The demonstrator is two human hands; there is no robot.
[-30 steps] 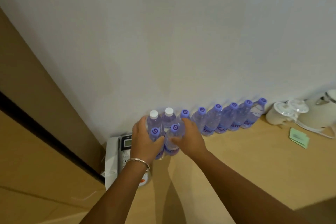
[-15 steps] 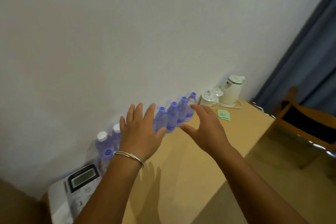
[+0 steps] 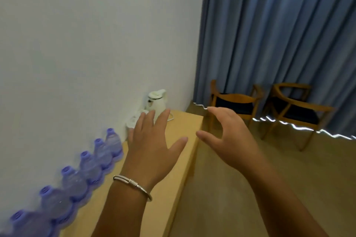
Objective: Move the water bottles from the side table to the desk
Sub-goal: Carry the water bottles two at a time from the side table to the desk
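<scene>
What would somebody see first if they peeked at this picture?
Probably the two open hands, left hand and right hand, held out in the middle, holding nothing. Next, the row of purple-capped water bottles along the white wall on the desk, and the big blue curtain behind two wooden chairs.

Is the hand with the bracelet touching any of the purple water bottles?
Apart. The head view shows the left hand open in the air, with bare desk visible between it and the row of bottles.

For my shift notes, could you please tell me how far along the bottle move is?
Done: six clear purple-capped plastic water bottles line the wall on the light wooden desk. In hand: nothing; left hand and right hand are open. Remaining bottles aren't visible.
</scene>
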